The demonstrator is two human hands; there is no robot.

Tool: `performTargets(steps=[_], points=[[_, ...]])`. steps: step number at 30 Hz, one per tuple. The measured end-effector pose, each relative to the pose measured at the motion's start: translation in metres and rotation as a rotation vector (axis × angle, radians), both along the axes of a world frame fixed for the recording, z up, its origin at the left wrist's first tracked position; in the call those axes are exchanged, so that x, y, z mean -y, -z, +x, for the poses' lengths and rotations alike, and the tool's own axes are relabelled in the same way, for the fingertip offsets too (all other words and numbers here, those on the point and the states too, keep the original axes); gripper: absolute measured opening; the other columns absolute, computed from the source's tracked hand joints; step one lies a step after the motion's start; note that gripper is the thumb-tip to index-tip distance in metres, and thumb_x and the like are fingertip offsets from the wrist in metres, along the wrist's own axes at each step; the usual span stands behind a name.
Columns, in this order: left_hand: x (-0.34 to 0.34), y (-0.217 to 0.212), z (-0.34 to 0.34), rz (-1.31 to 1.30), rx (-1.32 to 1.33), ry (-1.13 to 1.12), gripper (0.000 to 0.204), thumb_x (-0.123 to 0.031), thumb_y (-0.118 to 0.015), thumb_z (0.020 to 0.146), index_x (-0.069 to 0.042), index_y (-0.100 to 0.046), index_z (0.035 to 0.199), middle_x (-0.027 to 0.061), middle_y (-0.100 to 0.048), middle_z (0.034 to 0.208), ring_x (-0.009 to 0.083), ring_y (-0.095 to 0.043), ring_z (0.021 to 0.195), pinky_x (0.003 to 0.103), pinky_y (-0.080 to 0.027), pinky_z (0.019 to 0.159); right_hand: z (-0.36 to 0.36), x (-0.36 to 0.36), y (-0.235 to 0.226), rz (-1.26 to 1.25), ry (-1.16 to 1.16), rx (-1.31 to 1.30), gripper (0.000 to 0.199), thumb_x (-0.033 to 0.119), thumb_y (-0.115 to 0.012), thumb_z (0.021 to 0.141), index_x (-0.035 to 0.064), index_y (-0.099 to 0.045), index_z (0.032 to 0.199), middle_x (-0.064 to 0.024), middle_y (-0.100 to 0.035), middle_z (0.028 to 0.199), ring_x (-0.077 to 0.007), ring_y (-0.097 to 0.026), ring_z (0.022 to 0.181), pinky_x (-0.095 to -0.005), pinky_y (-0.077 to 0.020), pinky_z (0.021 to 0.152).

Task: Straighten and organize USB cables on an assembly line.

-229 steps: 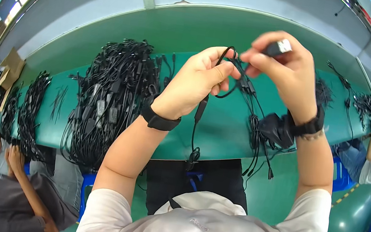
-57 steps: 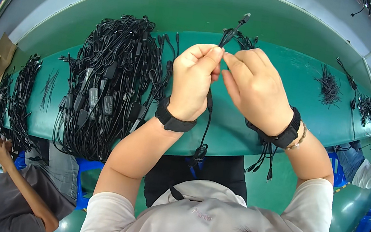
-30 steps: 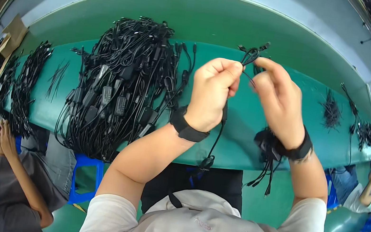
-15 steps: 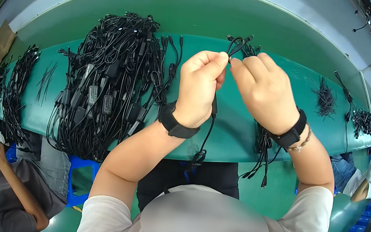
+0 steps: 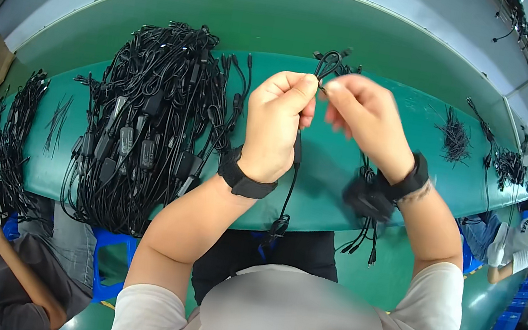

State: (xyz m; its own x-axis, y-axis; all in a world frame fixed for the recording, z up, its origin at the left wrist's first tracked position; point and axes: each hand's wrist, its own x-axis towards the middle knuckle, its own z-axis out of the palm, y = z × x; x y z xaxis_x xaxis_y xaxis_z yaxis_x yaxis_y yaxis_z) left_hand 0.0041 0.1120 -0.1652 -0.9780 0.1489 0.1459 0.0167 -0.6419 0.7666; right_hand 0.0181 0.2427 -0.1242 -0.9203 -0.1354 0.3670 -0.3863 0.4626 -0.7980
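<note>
Above the table, my left hand (image 5: 275, 126) is closed round a black cable (image 5: 328, 65). The cable's folded loop stands up past the thumb, and a lead with a small box hangs below the hand. Close beside it, my right hand (image 5: 370, 116) has its thumb and forefinger together at the neck of the loop. Its fingers are partly blurred, and what they pinch is too small to make out. A short dark end shows between the two hands. More black cables (image 5: 363, 231) hang over the table's near edge below my right wrist.
A big heap of black cables (image 5: 147, 127) with small boxes covers the green table (image 5: 244, 206) left of me. Thin black ties (image 5: 454, 135) lie at the right, a few more (image 5: 58, 124) at the left. Co-workers sit at both sides; a blue stool (image 5: 109, 265) stands at lower left.
My right hand has turned at the wrist, its fingers uncurling somewhat beside the loop. My left hand keeps its hold on the cable. At the right, a co-worker's gloved hand has risen.
</note>
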Motion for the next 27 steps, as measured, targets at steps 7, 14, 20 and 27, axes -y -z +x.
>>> performTargets(steps=[7,14,20,27], points=[[-0.006,0.003,0.003,-0.074,-0.088,-0.086,0.015,-0.016,-0.054,0.085,-0.002,-0.055,0.079,0.0009,-0.054,0.068,0.0054,-0.045,0.057,0.019,-0.038,0.053,-0.010,-0.009,0.006,0.706,0.005,-0.859,0.008,0.005,-0.053,0.077,-0.0003,-0.057,0.082,-0.0068,-0.051,0.064,-0.0125,-0.052,0.059,-0.0262,-0.0417,0.048],[-0.006,0.000,0.003,-0.077,-0.162,-0.014,0.015,-0.015,-0.054,0.085,-0.001,-0.055,0.081,0.0011,-0.054,0.068,0.0061,-0.047,0.059,0.020,-0.039,0.052,-0.004,-0.001,0.008,0.244,0.043,-0.407,0.009,0.007,-0.056,0.076,-0.0005,-0.056,0.080,-0.0065,-0.049,0.057,-0.0126,-0.049,0.049,-0.0260,-0.0394,0.043],[0.000,-0.004,0.001,-0.034,-0.057,0.000,0.014,-0.016,-0.055,0.084,-0.003,-0.055,0.079,0.0007,-0.054,0.066,0.0058,-0.045,0.056,0.019,-0.037,0.051,0.000,0.000,-0.009,-0.262,-0.084,0.397,0.009,0.008,-0.057,0.076,0.0001,-0.055,0.081,-0.0048,-0.049,0.055,-0.0125,-0.047,0.046,-0.0257,-0.0383,0.042],[-0.001,-0.002,-0.001,-0.013,0.032,0.018,0.015,-0.016,-0.055,0.084,-0.003,-0.055,0.077,0.0005,-0.053,0.065,0.0058,-0.044,0.054,0.019,-0.036,0.050,-0.013,-0.008,0.003,0.551,0.001,-0.904,0.010,0.008,-0.056,0.077,-0.0008,-0.055,0.081,-0.0038,-0.051,0.058,-0.0116,-0.046,0.046,-0.0249,-0.0375,0.042]])
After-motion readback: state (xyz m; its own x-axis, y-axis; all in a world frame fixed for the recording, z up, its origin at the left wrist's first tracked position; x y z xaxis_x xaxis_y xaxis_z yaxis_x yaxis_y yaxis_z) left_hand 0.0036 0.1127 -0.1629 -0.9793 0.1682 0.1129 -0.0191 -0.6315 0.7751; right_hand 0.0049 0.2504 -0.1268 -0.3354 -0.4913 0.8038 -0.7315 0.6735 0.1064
